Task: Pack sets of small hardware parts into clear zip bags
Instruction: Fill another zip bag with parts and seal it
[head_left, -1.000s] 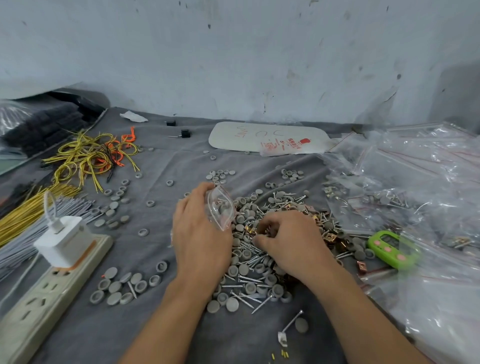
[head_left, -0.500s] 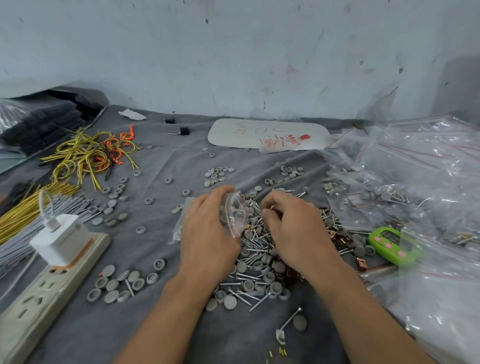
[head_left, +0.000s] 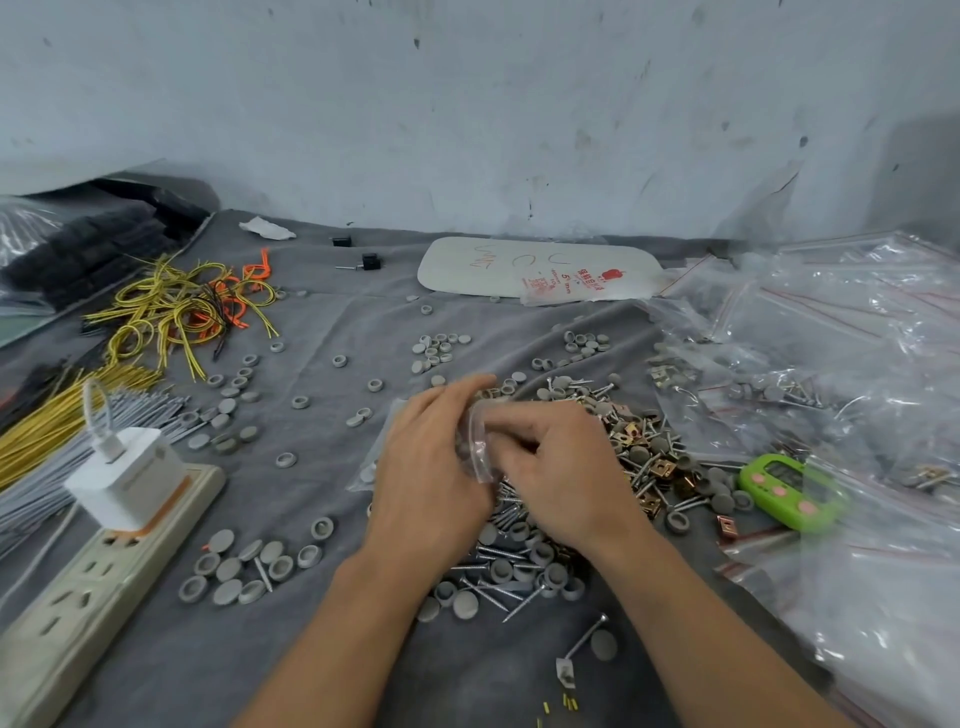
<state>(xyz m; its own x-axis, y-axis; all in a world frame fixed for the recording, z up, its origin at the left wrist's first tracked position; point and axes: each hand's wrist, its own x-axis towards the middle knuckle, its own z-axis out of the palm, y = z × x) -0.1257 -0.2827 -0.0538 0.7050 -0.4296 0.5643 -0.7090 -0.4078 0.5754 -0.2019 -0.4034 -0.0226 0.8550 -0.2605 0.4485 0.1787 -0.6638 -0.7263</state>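
My left hand (head_left: 431, 467) holds a small clear zip bag (head_left: 479, 441) upright by its mouth, above a heap of screws, grey caps and copper clips (head_left: 613, 467) on the grey cloth. My right hand (head_left: 561, 467) is pressed against the bag's opening, fingers curled at it; whatever they hold is hidden and the motion is blurred. Under my left hand lies another flat clear bag (head_left: 374, 467).
A white power strip with a charger (head_left: 104, 519) lies at the left. Yellow and orange wires (head_left: 182, 306) sit behind it. Grey caps (head_left: 249, 566) are scattered on the cloth. A green timer (head_left: 789, 491) and a pile of clear bags (head_left: 831, 364) are at the right.
My right hand left the heap and moved left up to the bag's mouth. My left hand shifted right with the bag, so both hands now meet.
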